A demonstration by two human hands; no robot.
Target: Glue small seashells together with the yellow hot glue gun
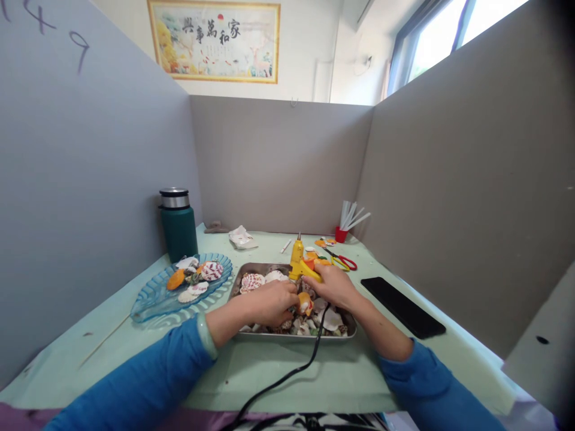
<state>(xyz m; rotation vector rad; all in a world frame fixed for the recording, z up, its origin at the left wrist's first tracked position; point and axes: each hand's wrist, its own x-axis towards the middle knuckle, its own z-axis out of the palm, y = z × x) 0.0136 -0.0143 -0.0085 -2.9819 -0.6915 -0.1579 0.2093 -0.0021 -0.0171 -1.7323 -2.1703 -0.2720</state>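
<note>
left hand (275,302) over tray (287,338), fingers bent down beside orange shell (306,304); cannot tell if they pinch it. right hand (335,284) clamped on handle of yellow glue gun (297,257), at tray's far side, nozzle up. black cord (287,374) crosses tray's near rim, runs to near edge of table (354,383). tray full of mixed shells (330,320). left: blue plate (153,308) with more shells, green bottle (179,233) just beyond. right: black phone (402,306). far right: scissors (345,261), red cup (341,234) holding white sticks (353,216). far left: crumpled tissue (241,237).
</note>
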